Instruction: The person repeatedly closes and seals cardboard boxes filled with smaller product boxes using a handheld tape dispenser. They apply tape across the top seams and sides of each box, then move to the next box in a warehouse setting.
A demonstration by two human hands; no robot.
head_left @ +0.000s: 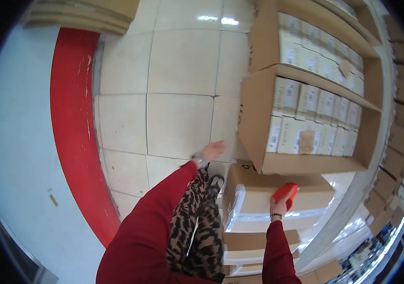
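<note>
Red sleeves [140, 222] are closest to the cam, 2 of 'em at the bottom of the frame, w/ patterned trousers [206, 241] btwn them. Our right hand [278, 206], lower right of center, has fingers curled around a red handheld tool [287, 190], prob for a firm one-handed hold; can't tell each finger apart tbh. Tool's over the taped carton [254, 189], can't tell if it's touching. Our left hand [214, 150], mid-frame, is held out over the floor tiles [178, 118] near that carton, empty afaict; fingers look extended and roughly together, but it's blurry.

Counts: 1 red tool, 1 taped carton under it, 2 open cartons [306, 164] in good view upper right, each w/ two rows of small white boxes [287, 94], packed snug prob so they don't slide. We get 5 in the nearer carton's upper row, rest too unclear. Also 2 tan patches [307, 142], 1 per carton.
</note>
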